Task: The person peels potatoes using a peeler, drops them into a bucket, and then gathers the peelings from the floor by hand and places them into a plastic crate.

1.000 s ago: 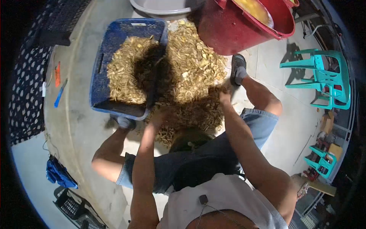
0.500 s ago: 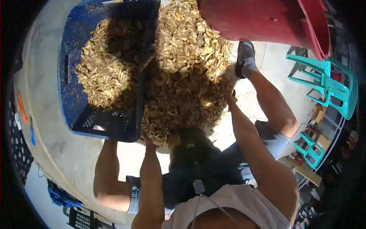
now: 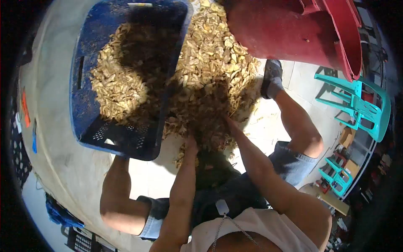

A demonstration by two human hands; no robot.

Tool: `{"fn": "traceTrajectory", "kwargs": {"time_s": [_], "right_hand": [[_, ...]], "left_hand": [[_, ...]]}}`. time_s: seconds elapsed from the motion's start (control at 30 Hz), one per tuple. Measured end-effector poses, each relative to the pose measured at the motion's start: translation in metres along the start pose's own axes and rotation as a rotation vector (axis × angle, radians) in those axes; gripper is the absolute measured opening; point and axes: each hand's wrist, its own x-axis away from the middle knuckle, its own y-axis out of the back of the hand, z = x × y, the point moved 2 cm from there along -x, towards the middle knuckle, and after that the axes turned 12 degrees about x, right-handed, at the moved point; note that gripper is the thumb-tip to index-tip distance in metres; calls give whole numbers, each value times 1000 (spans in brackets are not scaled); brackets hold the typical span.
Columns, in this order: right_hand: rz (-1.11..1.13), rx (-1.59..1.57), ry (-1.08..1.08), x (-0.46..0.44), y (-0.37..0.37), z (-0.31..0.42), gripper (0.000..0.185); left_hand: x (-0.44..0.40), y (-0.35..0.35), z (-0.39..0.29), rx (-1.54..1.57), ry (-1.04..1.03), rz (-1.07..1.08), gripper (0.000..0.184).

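Many pale yellow-brown slices lie in a heap (image 3: 205, 46) on the floor between the person's legs. My left hand (image 3: 191, 143) is at the near left side of the heap, its fingers lost in shadow among the slices. On the near right side, my right hand (image 3: 228, 122) is pushed against the slices, its fingers also hidden in shadow. A blue plastic crate (image 3: 79, 109) stands tilted left of the heap, with more slices (image 3: 119, 92) inside. Its near inner corner shows bare perforated plastic.
A large red tub (image 3: 285, 33) stands at the top right, near the right shoe (image 3: 272, 77). Green plastic chairs (image 3: 365, 109) are on the right. An orange-handled tool (image 3: 25, 110) and a blue-handled tool (image 3: 34, 140) lie at far left.
Both hands have moved inward, closer together, with slices gathered between them. Floor now shows beside the heap on both near sides. The view has also shifted.
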Motion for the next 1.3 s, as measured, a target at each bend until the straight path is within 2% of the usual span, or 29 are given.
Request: {"fn": "traceTrajectory", "kwargs": {"time_s": [0.3, 0.53, 0.6, 0.63, 0.7, 0.77, 0.8, 0.87, 0.93, 0.97, 1.0, 1.07, 1.13, 1.17, 1.2, 1.23, 1.27, 1.3], "right_hand": [[176, 158, -119, 23, -47, 69, 85], [90, 247, -52, 94, -67, 173, 99], [75, 280, 25, 136, -88, 229, 103], [70, 297, 84, 162, -102, 260, 105], [89, 330, 245, 222, -132, 320, 109], [143, 374, 474, 289, -164, 369, 111], [172, 402, 600, 321, -179, 392, 112], [294, 359, 886, 318, -205, 427, 113], [266, 299, 966, 321, -238, 447, 112], [259, 281, 993, 328, -256, 452, 111], [239, 352, 1024, 349, -276, 456, 111], [-1, 653, 943, 345, -295, 455, 109], [-216, 1277, 958, 299, -291, 450, 109], [-247, 1394, 1042, 295, -279, 441, 97], [-254, 1394, 1041, 294, -266, 436, 97], [-133, 1115, 900, 291, -248, 422, 92], [-19, 836, 739, 285, -228, 404, 87], [-6, 679, 678, 263, -201, 381, 82]], "left_hand": [[48, -61, -11, -279, -35, 169, 86], [154, -138, -50, -574, -276, 505, 85], [199, -170, -78, -736, -468, 438, 85], [235, -189, -95, -918, -596, 158, 85], [240, -201, -128, -742, -750, 347, 82], [296, -224, -165, -685, -999, 513, 77], [337, -231, -182, -633, -1006, 592, 78], [391, -240, -215, -574, -1031, 673, 78], [419, -240, -243, -222, -1048, 1165, 45], [422, -235, -258, -218, -1060, 1166, 45], [417, -227, -276, -371, -1236, 849, 47], [399, -210, -296, -523, -1372, 505, 49], [356, -174, -296, -772, -1268, -111, 73], [337, -154, -296, -780, -1259, -110, 73], [321, -135, -294, -796, -1322, 53, 67], [311, -119, -286, -815, -1370, 216, 62], [304, -109, -275, -829, -1345, 217, 62], [297, -101, -258, -940, -1208, 262, 55]]}}
